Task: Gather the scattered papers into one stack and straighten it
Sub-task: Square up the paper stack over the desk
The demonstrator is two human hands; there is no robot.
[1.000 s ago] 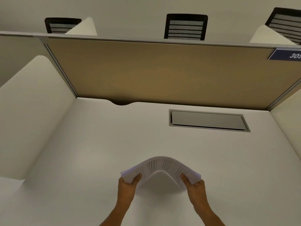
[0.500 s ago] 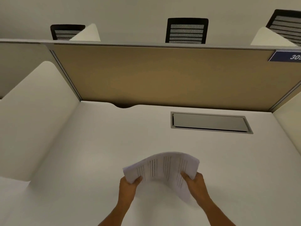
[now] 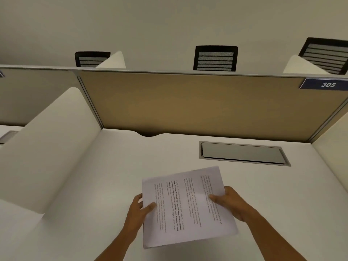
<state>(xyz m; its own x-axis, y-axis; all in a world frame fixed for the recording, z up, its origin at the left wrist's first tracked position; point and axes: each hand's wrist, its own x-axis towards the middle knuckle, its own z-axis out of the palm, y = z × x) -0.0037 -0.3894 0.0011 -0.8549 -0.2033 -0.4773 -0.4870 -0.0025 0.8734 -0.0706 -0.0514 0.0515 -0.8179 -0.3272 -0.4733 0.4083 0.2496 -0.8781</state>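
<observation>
White study carrel desk (image 3: 94,185), tan divider behind. One stack of papers (image 3: 186,206), printed face up, held over the near desk: left hand (image 3: 140,209) pinching its left edge, right hand (image 3: 232,203) pinching its right. A second ago it was bowed; now flattened out. Edges look nearly flush, so straightening seems almost done. Grey cable hatch (image 3: 243,153) beyond.

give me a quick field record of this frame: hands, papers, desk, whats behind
left hand: grips the left edge of the paper stack, thumb on top
right hand: grips the right edge, thumb on top
paper stack: gathered, printed side up, text running sideways
loose sheets: none visible on the desk
desk: white, with a grey cable hatch at the back right
behind: tan partition, sign reading 305, black chair backs
</observation>
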